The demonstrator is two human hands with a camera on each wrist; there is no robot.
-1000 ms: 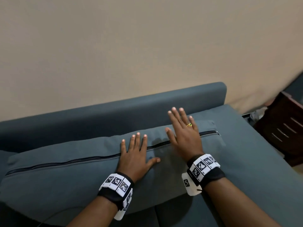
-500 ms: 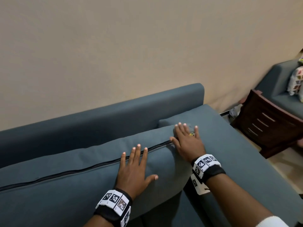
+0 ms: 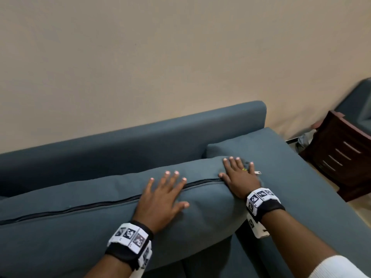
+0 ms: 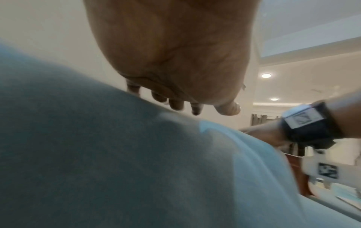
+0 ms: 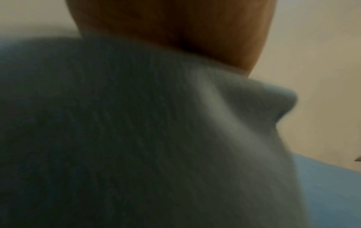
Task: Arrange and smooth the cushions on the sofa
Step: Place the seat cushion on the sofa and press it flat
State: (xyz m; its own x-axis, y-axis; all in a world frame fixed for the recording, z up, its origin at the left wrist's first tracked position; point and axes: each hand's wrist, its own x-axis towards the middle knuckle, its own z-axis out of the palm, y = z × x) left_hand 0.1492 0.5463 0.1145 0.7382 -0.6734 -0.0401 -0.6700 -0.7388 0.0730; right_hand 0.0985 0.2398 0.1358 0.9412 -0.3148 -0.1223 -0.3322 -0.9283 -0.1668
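Observation:
A long teal back cushion (image 3: 80, 223) with a dark zipper along its top edge lies tilted against the sofa's backrest (image 3: 140, 141). My left hand (image 3: 162, 195) lies flat on it with fingers spread, just over the zipper. My right hand (image 3: 239, 175) presses flat on the cushion's right end, where the silver zipper pull (image 3: 258, 172) sticks out beside the little finger. In the left wrist view the cushion (image 4: 117, 154) fills the lower frame under my palm (image 4: 175, 54). The right wrist view is blurred, showing only cushion fabric (image 5: 136, 138).
A teal seat cushion (image 3: 291, 177) extends to the right of my right hand. A dark wooden side table (image 3: 341, 157) stands off the sofa's right end, with another teal seat (image 3: 359, 101) behind it. A beige wall rises behind the backrest.
My right hand slid rightward along the cushion's top to its right end. The left hand stayed flat near the zipper. The head view shifted.

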